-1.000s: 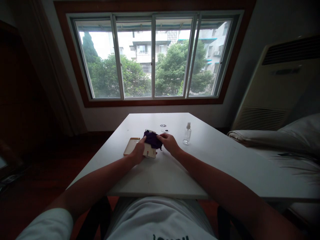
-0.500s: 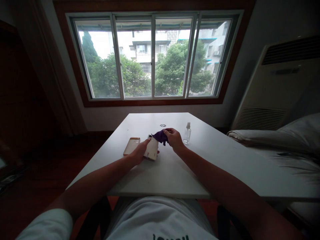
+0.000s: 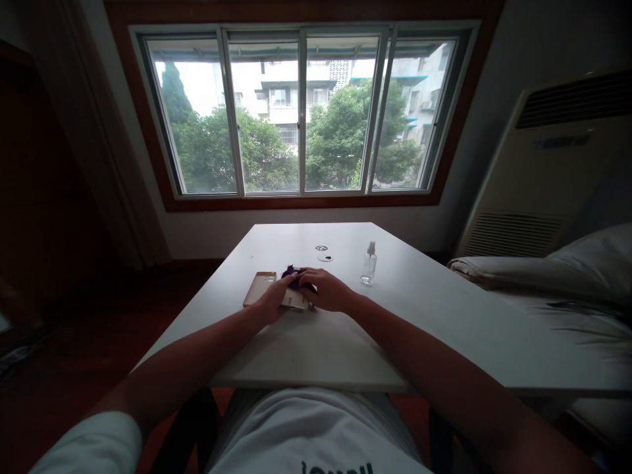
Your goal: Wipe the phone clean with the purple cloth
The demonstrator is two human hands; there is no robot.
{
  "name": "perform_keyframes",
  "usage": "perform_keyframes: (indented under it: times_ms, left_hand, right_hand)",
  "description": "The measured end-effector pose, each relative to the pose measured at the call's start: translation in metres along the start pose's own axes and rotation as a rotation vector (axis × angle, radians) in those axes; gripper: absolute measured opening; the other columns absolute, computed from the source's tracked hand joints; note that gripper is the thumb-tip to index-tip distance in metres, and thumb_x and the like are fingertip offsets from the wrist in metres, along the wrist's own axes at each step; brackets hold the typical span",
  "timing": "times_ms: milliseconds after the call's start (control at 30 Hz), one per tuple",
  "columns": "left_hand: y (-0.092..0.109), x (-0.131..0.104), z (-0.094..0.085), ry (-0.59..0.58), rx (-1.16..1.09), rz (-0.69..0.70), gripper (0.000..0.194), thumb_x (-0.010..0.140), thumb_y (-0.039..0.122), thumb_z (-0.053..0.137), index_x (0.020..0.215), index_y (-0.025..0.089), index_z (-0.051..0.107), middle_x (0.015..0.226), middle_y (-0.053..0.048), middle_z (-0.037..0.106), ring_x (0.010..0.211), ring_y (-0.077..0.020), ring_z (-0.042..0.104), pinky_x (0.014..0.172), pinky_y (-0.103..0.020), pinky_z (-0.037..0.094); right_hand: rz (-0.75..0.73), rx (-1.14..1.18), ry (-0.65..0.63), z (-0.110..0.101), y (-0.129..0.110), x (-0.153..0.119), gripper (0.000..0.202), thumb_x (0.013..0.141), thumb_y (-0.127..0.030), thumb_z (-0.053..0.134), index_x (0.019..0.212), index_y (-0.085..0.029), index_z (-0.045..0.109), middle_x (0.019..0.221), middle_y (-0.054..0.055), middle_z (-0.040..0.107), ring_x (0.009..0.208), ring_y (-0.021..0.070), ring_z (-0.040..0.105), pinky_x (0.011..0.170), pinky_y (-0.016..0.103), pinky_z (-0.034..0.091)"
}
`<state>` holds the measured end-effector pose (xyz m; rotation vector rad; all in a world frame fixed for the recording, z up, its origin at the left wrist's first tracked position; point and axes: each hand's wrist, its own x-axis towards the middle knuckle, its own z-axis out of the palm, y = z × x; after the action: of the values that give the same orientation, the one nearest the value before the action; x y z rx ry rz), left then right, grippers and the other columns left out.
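Note:
My left hand point(image 3: 272, 300) grips a pale gold phone point(image 3: 295, 301) by its left side, back facing up, just above the table. Over the phone's upper part, my right hand point(image 3: 326, 288) presses a crumpled dark purple cloth point(image 3: 290, 271), with its fingers closed on it. The cloth and both hands hide much of the phone. Left of the phone, partly behind my left hand, lies a gold phone case point(image 3: 259, 287).
On the white table point(image 3: 306, 355) a clear spray bottle point(image 3: 368, 264) stands to the right. Two small round things, one dark-patterned point(image 3: 321, 248) and one pale point(image 3: 325, 258), lie beyond my hands. A bed point(image 3: 543, 283) is at the right.
My right hand has moved left and slightly down with the cloth, from the phone's upper right onto its back. The pale round thing beyond my hands has come into view.

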<state>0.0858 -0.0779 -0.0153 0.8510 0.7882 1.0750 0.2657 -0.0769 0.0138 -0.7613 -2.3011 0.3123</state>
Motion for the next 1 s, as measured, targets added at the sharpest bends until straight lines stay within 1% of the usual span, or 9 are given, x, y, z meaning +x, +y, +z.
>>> perform_keyframes:
  times_ms: [133,200,300,433,633,700,867,933,1000]
  left_hand:
    - [0.000,0.008,-0.006,0.116,-0.031,0.010,0.027,0.087,0.027,0.068,0.111,0.014,0.068,0.088,-0.009,0.073,0.062,-0.0194,0.068,0.050,-0.026,0.051]
    - [0.000,0.012,-0.008,0.165,-0.046,0.012,0.029,0.090,0.030,0.064,0.114,0.014,0.066,0.091,-0.010,0.073,0.064,-0.0205,0.069,0.052,-0.028,0.052]
    - [0.002,0.013,-0.008,0.220,-0.031,0.045,0.033,0.093,0.034,0.062,0.119,0.014,0.064,0.095,-0.010,0.074,0.068,-0.0217,0.070,0.057,-0.031,0.055]
    - [0.002,0.011,-0.005,0.259,0.006,0.065,0.036,0.095,0.039,0.061,0.121,0.015,0.063,0.096,-0.011,0.074,0.071,-0.0219,0.071,0.060,-0.030,0.055]
    - [0.002,0.008,-0.003,0.231,0.006,0.093,0.038,0.095,0.044,0.060,0.120,0.014,0.062,0.093,-0.011,0.074,0.071,-0.0226,0.070,0.060,-0.030,0.055]
    - [0.003,0.007,-0.001,0.224,-0.007,0.086,0.038,0.094,0.046,0.059,0.116,0.015,0.063,0.088,-0.010,0.073,0.068,-0.0223,0.069,0.059,-0.030,0.055]
    - [0.004,0.006,-0.001,0.205,-0.055,0.088,0.036,0.094,0.048,0.060,0.110,0.017,0.065,0.087,-0.009,0.074,0.067,-0.0213,0.068,0.061,-0.030,0.055]
    - [0.004,0.009,-0.003,0.225,-0.051,0.088,0.035,0.094,0.047,0.059,0.110,0.017,0.064,0.088,-0.009,0.074,0.069,-0.0214,0.068,0.062,-0.030,0.055]
    - [0.002,0.011,-0.006,0.250,-0.034,0.087,0.034,0.094,0.046,0.059,0.111,0.016,0.064,0.088,-0.009,0.074,0.069,-0.0216,0.069,0.063,-0.030,0.055]
  right_hand:
    - [0.081,-0.020,0.008,-0.003,-0.005,-0.004,0.016,0.076,-0.017,0.068,0.091,-0.023,0.073,0.099,0.004,0.074,0.088,0.0194,0.066,0.086,0.031,0.051]
    - [0.078,-0.040,0.034,-0.003,-0.004,-0.004,0.013,0.079,-0.019,0.068,0.090,-0.022,0.073,0.105,0.005,0.073,0.091,0.0196,0.066,0.087,0.031,0.050]
    - [0.115,-0.060,0.161,0.001,0.000,-0.003,0.014,0.089,-0.032,0.064,0.092,-0.020,0.072,0.113,0.009,0.071,0.096,0.0200,0.065,0.089,0.032,0.050]
    - [0.464,0.018,0.315,0.010,0.010,0.002,0.038,0.094,-0.054,0.058,0.092,-0.017,0.068,0.093,0.010,0.072,0.078,0.0189,0.065,0.070,0.030,0.052]
    - [0.937,0.660,0.185,0.019,0.028,0.006,0.054,0.089,-0.068,0.059,0.093,-0.014,0.066,0.096,0.016,0.073,0.072,0.0214,0.069,0.055,0.031,0.057]
    - [0.982,0.812,0.162,0.018,0.031,0.005,0.054,0.088,-0.068,0.062,0.094,-0.014,0.067,0.093,0.015,0.073,0.072,0.0199,0.069,0.055,0.028,0.058]
    - [0.930,1.221,0.007,0.011,0.033,0.002,0.049,0.089,-0.060,0.066,0.106,-0.014,0.067,0.101,0.013,0.073,0.086,0.0210,0.072,0.067,0.031,0.063]
    - [0.957,1.286,0.000,0.009,0.035,0.003,0.037,0.089,-0.046,0.071,0.104,-0.012,0.067,0.097,0.012,0.073,0.083,0.0185,0.071,0.069,0.028,0.063]
    - [0.977,1.259,0.065,0.009,0.039,0.004,0.024,0.086,-0.029,0.074,0.100,-0.011,0.067,0.090,0.009,0.072,0.072,0.0129,0.068,0.062,0.021,0.058]
